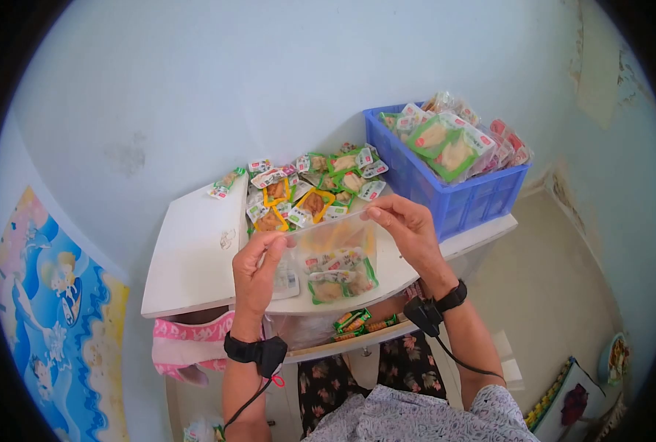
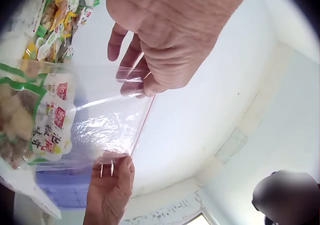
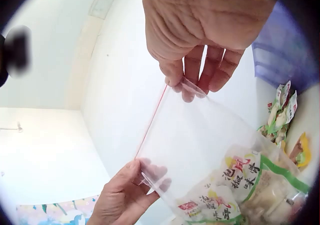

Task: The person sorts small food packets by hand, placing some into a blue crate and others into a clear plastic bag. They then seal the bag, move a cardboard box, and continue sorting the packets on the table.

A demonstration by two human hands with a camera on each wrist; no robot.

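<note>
Between my hands hangs a clear zip bag (image 1: pixel 334 254) with a red line along its top edge. Inside it, green-edged snack packets (image 1: pixel 340 283) sit at the bottom. My left hand (image 1: pixel 257 269) pinches one top corner between thumb and fingers. At the opposite corner my right hand (image 1: pixel 410 237) pinches the edge the same way, and the top is drawn straight between them. In the right wrist view the packets (image 3: pixel 240 180) show white labels with red and black print. Behind the bag, loose snack packets (image 1: pixel 315 204) with yellow or green edges lie in a heap on the white table (image 1: pixel 195 243).
A blue crate (image 1: pixel 446 199) full of bagged packets stands at the table's back right. Below the tabletop, an open drawer (image 1: pixel 321 335) holds green and orange wrapped snacks (image 1: pixel 354 322). A pink and white cloth (image 1: pixel 188 346) hangs at the left. Walls close in behind the table.
</note>
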